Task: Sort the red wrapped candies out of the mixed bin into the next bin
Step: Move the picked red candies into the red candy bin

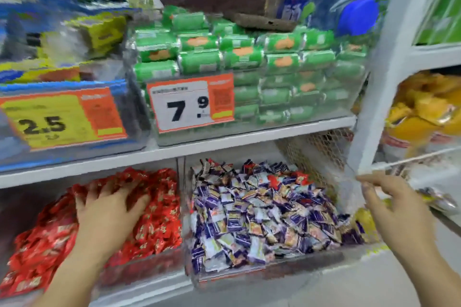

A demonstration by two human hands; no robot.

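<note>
The left hand [109,209] lies flat on the red candies [154,222] in the left bin [139,266]; the right hand [396,204] hangs loose, holding nothing. A few red ones [274,180] sit at the mixed bin's [249,271] back edge, easily missed or dragging purple wrappers along.

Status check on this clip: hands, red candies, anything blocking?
Left hand flat on red candy bin. Right hand open, empty. Red candies remain in mixed bin. Nothing blocking.
</note>
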